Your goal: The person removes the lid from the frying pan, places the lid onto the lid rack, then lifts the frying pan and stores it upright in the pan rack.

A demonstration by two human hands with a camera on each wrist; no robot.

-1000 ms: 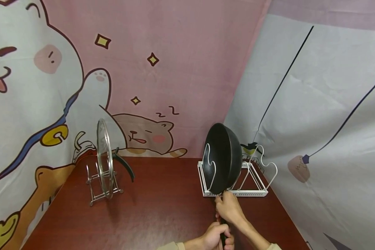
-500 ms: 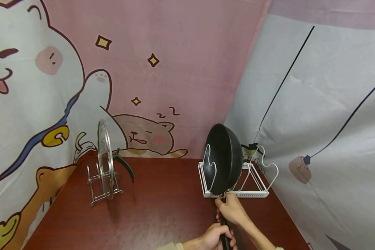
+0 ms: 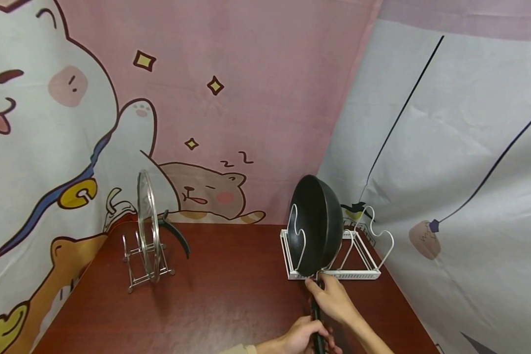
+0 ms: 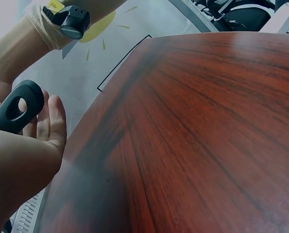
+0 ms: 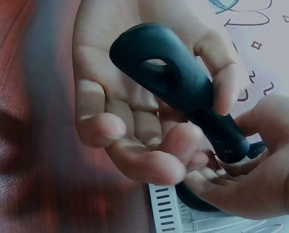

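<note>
A black wok (image 3: 315, 211) stands on its side in a white wire rack (image 3: 354, 275), its long handle (image 5: 183, 92) pointing toward me. My right hand (image 3: 336, 301) holds the handle close to the wok, with the thumb on its left side. Lower down, my left hand (image 3: 297, 336) is loosely around the handle, its thumb over the top and its fingers underneath. The handle's end, with an oval hole in it, sticks out past my left hand (image 4: 23, 165) in the left wrist view.
A thin metal stand (image 3: 137, 281) on the left of the reddish-brown table (image 3: 221, 295) bears an upright glass lid (image 3: 147, 211) with a dark curved handle (image 3: 179, 236). Cartoon-printed curtains (image 3: 270, 98) close in the back and right sides.
The left-hand fingers have loosened from a tighter grip, and more of the handle shows. The right hand has shifted slightly right. The wok stays in place in the rack.
</note>
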